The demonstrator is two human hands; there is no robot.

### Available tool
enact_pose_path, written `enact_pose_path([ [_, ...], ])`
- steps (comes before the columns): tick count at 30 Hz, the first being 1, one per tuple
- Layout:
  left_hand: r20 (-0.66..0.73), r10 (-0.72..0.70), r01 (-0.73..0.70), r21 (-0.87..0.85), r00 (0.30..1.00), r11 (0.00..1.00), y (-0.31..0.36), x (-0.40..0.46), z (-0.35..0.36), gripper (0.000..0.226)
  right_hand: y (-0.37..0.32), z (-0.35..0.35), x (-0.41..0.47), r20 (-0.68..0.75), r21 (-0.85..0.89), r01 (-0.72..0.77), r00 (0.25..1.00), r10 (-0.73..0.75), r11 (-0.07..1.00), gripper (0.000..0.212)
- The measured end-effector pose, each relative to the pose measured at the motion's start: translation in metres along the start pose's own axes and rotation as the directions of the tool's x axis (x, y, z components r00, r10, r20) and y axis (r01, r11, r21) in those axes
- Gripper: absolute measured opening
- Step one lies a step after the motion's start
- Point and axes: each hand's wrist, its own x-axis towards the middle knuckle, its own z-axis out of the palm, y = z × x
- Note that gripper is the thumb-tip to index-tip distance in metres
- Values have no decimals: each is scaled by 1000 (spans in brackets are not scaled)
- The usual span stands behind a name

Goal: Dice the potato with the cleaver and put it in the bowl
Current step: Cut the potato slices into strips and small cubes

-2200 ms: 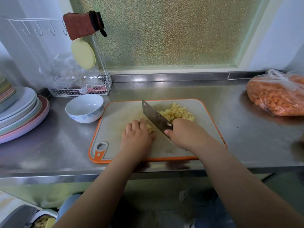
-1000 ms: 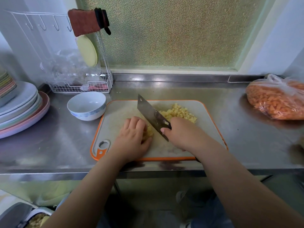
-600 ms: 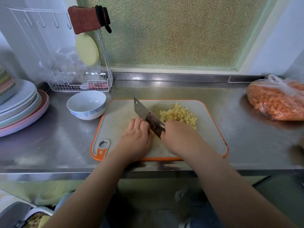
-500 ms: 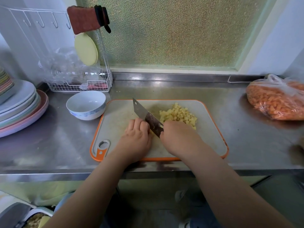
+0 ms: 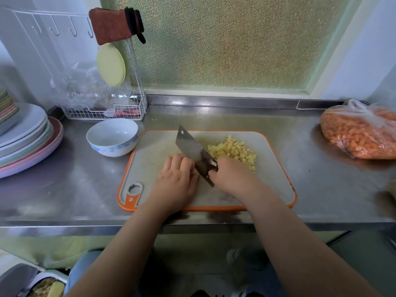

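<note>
A pile of yellow diced potato (image 5: 233,152) lies on the far right part of the orange-rimmed cutting board (image 5: 274,179). My right hand (image 5: 232,175) grips the cleaver (image 5: 194,152) by its handle, the blade angled to the far left with a potato bit stuck on it. My left hand (image 5: 176,182) presses down on the board just left of the blade, fingers curled over a remaining potato piece that is almost fully hidden. The white bowl (image 5: 112,139) stands empty off the board's far left corner.
Stacked plates (image 5: 25,142) sit at the left edge of the steel counter. A white wire rack (image 5: 102,112) with plastic bags stands behind the bowl. A bag of diced carrot (image 5: 362,133) lies at the far right. The counter's front edge runs just below the board.
The cleaver has worked leftward across the hidden potato piece, and my left hand has drawn back left with curled fingers. The diced pile stays in place.
</note>
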Motion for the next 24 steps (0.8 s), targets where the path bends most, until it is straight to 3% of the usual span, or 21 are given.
enact_pose_path([
  [4,-7,19,-20,-29,1000,999,1,-2,-6,25,1,-9,-10,-62,34,37,997,-35,999,20],
  [12,36,39,-37,-54,999,998,2,-3,-8,25,-5,-7,-21,-97,-72,97,990,-104,993,10],
  [24,14,56,-56,3,998,998,-3,-3,4,11,-13,-4,-16,44,-97,46,998,-42,994,9],
])
